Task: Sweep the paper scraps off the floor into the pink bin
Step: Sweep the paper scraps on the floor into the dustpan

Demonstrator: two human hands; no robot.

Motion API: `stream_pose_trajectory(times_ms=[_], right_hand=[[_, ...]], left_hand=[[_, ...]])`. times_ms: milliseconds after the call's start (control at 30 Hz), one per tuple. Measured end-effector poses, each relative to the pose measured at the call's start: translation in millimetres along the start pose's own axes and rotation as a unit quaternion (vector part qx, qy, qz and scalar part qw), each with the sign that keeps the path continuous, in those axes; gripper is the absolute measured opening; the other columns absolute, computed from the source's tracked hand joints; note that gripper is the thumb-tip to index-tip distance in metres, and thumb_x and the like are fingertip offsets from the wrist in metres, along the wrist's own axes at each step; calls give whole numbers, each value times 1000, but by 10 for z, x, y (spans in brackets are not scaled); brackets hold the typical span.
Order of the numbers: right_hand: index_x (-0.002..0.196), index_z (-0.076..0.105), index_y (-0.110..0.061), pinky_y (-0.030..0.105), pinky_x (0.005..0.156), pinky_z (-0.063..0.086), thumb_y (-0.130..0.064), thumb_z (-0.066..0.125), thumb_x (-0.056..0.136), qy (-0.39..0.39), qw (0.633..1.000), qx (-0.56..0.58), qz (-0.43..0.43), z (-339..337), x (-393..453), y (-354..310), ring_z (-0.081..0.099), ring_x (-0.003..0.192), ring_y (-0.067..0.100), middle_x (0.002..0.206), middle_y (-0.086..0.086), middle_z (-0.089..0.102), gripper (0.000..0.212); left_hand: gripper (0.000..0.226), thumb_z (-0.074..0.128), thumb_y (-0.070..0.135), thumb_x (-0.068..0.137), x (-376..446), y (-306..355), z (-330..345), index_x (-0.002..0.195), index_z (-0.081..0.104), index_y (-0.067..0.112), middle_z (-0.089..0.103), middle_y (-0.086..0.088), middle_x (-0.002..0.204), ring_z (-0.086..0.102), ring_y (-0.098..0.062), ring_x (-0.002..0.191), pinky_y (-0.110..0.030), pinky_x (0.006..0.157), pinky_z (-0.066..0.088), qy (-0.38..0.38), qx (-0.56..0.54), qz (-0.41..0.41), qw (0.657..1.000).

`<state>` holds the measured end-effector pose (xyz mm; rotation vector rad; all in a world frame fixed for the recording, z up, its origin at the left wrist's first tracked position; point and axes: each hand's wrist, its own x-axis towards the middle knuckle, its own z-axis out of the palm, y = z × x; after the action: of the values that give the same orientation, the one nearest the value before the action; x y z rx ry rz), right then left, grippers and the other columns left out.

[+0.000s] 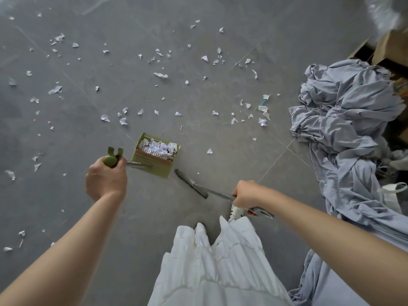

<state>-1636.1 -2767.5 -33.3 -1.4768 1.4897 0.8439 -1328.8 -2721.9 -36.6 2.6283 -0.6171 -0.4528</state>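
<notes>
My left hand [106,180] grips the green handle top of a long-handled green dustpan [141,156] that stands on the grey floor and holds a heap of white paper scraps [160,147]. My right hand [245,194] grips the metal handle of a broom, whose dark brush head [191,183] rests on the floor just right of the dustpan. Many white paper scraps [160,75] lie scattered across the floor beyond and to the left. No pink bin is in view.
A rumpled pile of grey-blue cloth [344,120] covers the floor on the right, with cardboard boxes [388,47] behind it. My white skirt [216,266] and a white shoe [237,212] are at the bottom centre. A clear plastic bag [384,12] is at top right.
</notes>
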Motion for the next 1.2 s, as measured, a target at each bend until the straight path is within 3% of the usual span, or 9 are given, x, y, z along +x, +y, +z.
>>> stream_pose_trajectory(times_ms=[200, 367, 467, 600, 733, 800, 933, 1133, 1200], right_hand=[[89, 59, -13, 25, 48, 38, -3, 39, 75, -25, 1000, 18, 3, -317, 377, 167, 47, 48, 26, 78, 14, 56, 26], [107, 65, -6, 26, 53, 50, -10, 44, 78, 3, 1000, -3, 11, -969, 690, 512, 54, 39, 22, 69, 12, 65, 36], [92, 66, -5, 29, 59, 55, -10, 41, 75, 21, 1000, -10, 17, -1404, 824, 705, 55, 42, 24, 67, 16, 68, 31], [74, 50, -7, 23, 50, 43, -3, 36, 76, 51, 998, 17, 30, -2021, 1025, 971, 47, 31, 21, 55, 17, 56, 15], [79, 56, -3, 21, 46, 42, -3, 37, 80, 73, 997, 4, 36, -2536, 1228, 1221, 51, 37, 21, 61, 18, 59, 20], [85, 66, 2, 22, 48, 47, -4, 39, 80, 75, 997, -11, 35, -2726, 1324, 1326, 58, 43, 23, 54, 15, 61, 28], [96, 68, -2, 22, 42, 46, -6, 41, 83, 77, 996, -35, 19, -3078, 1378, 1559, 58, 44, 22, 60, 11, 62, 30], [90, 71, -8, 25, 56, 53, -13, 45, 82, 51, 998, -18, 32, -3475, 1395, 1932, 59, 46, 23, 29, -2, 50, 28], [89, 71, -7, 31, 56, 56, -14, 44, 80, 38, 999, -25, 21, -3524, 1405, 2031, 58, 45, 25, 37, 4, 57, 29]], left_hand=[[31, 63, 43, 85, -14, 365, 170, 91, 69, 13, 66, -21, 92, 59, -43, 91, -43, 78, 46, 13, -5, -7, 1000], [34, 64, 43, 86, -96, 790, 414, 97, 70, 12, 67, -22, 96, 60, -43, 95, -43, 80, 47, 26, -11, -27, 999], [35, 64, 43, 86, -180, 1062, 569, 100, 71, 11, 67, -23, 97, 61, -43, 95, -43, 81, 47, 31, -12, -35, 999], [34, 65, 41, 85, -272, 1491, 836, 100, 71, 11, 67, -24, 97, 61, -44, 95, -43, 81, 47, 42, -17, -53, 998], [33, 65, 41, 85, -340, 1887, 1072, 96, 71, 11, 67, -24, 95, 60, -44, 94, -43, 80, 47, 46, -23, -67, 996], [33, 65, 42, 85, -372, 2046, 1184, 94, 70, 11, 67, -23, 93, 60, -43, 92, -43, 79, 47, 46, -26, -63, 997], [32, 65, 43, 84, -399, 2380, 1392, 89, 69, 12, 64, -20, 86, 60, -42, 89, -42, 77, 47, 39, -28, -51, 998], [31, 65, 43, 85, -379, 2836, 1626, 90, 70, 13, 62, -17, 83, 60, -41, 87, -41, 77, 46, 19, -32, -26, 999], [29, 65, 42, 85, -374, 2973, 1689, 88, 69, 13, 57, -13, 78, 58, -39, 85, -40, 76, 45, 11, -33, -19, 999]])
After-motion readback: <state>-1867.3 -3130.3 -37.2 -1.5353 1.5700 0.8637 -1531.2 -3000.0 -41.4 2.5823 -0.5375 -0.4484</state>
